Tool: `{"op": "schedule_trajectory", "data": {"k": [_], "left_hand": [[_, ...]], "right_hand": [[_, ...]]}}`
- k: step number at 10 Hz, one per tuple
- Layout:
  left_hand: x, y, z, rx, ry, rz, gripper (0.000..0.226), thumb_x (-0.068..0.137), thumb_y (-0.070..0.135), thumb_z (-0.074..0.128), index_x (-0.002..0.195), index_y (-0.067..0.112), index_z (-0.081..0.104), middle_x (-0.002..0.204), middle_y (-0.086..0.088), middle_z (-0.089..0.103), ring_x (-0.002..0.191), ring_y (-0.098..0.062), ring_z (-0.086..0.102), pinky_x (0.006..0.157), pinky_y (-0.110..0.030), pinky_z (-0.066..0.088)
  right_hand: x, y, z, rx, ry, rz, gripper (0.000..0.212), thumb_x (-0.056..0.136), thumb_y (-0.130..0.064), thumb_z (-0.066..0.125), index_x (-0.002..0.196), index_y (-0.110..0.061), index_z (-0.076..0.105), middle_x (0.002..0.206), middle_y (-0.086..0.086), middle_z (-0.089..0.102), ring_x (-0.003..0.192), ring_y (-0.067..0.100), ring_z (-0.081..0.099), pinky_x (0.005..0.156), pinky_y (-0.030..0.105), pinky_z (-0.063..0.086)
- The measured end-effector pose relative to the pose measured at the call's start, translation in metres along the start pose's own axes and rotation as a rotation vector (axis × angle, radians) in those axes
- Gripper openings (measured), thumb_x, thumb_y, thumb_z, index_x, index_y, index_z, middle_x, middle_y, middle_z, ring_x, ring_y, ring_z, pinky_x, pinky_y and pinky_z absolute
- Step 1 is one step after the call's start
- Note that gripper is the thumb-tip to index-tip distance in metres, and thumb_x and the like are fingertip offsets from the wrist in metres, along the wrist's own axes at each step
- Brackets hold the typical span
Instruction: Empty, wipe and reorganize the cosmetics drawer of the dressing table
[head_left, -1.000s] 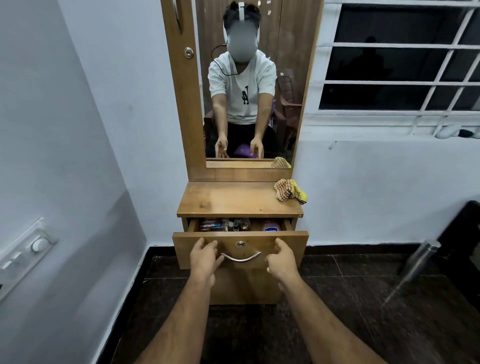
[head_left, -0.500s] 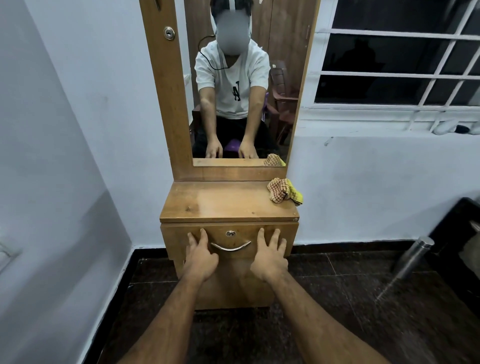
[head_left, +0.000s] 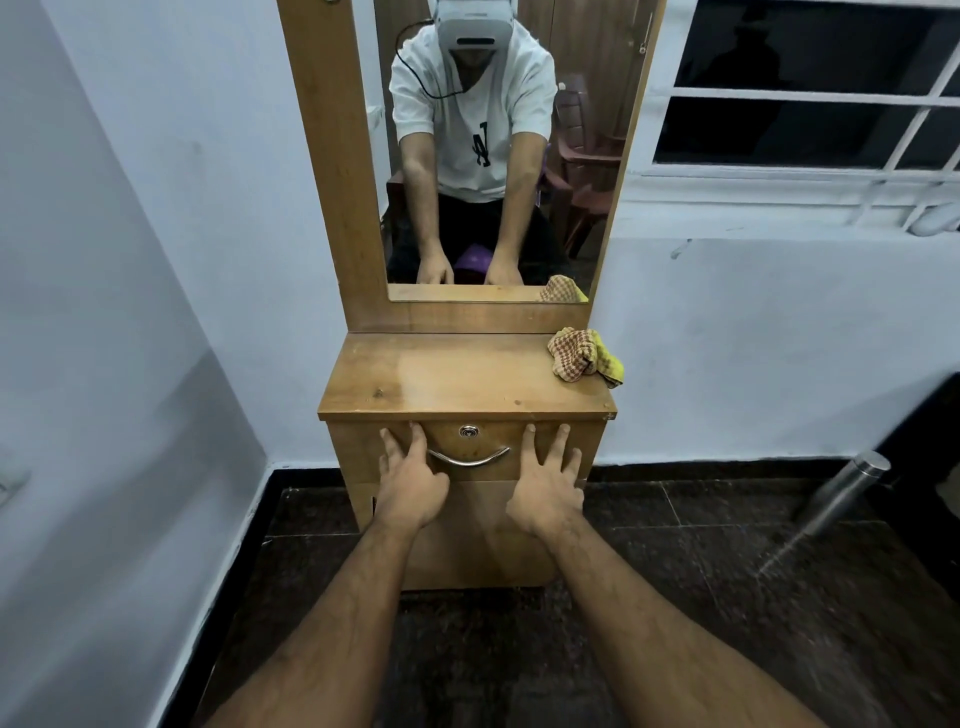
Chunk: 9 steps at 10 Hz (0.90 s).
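Our left hand (head_left: 410, 480) and right hand (head_left: 548, 491) press flat, fingers spread, on the closed drawer front (head_left: 519, 441), flanking its sideways-running handle (head_left: 469, 459), the left nearer.

Pale blue-white wall (head_left: 156, 234) on my left & straight ahead, meeting in a corner. Floor (head_left: 779, 597) is dark speckled tile w/ black skirting along the base of the walls. White-barred window (head_left: 810, 93) up on my right, black outside, so it's indoor light only. Tall mirror (head_left: 493, 156) in a wood frame reflects brown plastic chairs (head_left: 587, 161) & a wooden door behind me. Steel bottle (head_left: 841, 491) leans at right, nr a dark object at the frame edge.
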<state>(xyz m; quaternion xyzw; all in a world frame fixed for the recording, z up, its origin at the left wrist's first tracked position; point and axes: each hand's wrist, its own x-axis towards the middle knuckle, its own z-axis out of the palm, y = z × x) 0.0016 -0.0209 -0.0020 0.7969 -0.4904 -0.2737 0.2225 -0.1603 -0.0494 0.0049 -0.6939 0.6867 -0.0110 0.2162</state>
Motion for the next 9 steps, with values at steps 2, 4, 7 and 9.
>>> {"op": "schedule_trajectory", "data": {"k": [2, 4, 7, 9], "left_hand": [[-0.002, -0.001, -0.005, 0.013, -0.017, 0.001, 0.083, 0.092, 0.018, 0.049, 0.157, 0.030, 0.000, 0.163, -0.008, -0.018, 0.151, -0.032, 0.002, 0.119, -0.050, 0.021], [-0.027, 0.002, -0.023, 0.154, 0.006, 0.128, 0.073, 0.098, 0.024, 0.048, 0.158, 0.029, 0.006, 0.165, -0.005, -0.003, 0.152, -0.027, -0.004, 0.122, -0.043, 0.013], [-0.094, 0.003, -0.058, 0.430, 0.122, 0.366, 0.068, 0.098, 0.063, 0.025, 0.156, 0.027, 0.020, 0.165, -0.002, 0.008, 0.152, -0.020, -0.003, 0.122, -0.043, 0.004], [-0.135, 0.015, -0.089, 0.517, 0.165, 0.422, 0.075, 0.094, 0.068, 0.016, 0.157, 0.027, 0.017, 0.165, -0.002, 0.003, 0.152, -0.020, -0.004, 0.122, -0.044, 0.003]], "right_hand": [[-0.001, 0.003, -0.003, -0.028, -0.026, -0.009, 0.104, 0.087, -0.013, 0.061, 0.156, -0.032, -0.016, 0.158, 0.008, -0.036, 0.151, 0.039, -0.013, 0.118, 0.057, 0.024], [-0.018, 0.006, -0.018, -0.055, 0.012, -0.091, 0.091, 0.092, -0.025, 0.060, 0.159, -0.030, -0.001, 0.166, 0.005, -0.015, 0.152, 0.036, -0.009, 0.121, 0.055, 0.019], [-0.072, 0.012, -0.055, -0.041, 0.192, -0.248, 0.081, 0.094, -0.071, 0.033, 0.158, -0.024, 0.019, 0.167, 0.006, 0.008, 0.154, 0.027, -0.001, 0.120, 0.049, 0.017], [-0.113, 0.021, -0.100, -0.110, 0.315, -0.351, 0.081, 0.092, -0.074, 0.028, 0.155, -0.023, 0.024, 0.166, 0.008, 0.010, 0.153, 0.029, 0.002, 0.120, 0.050, 0.017]]}}
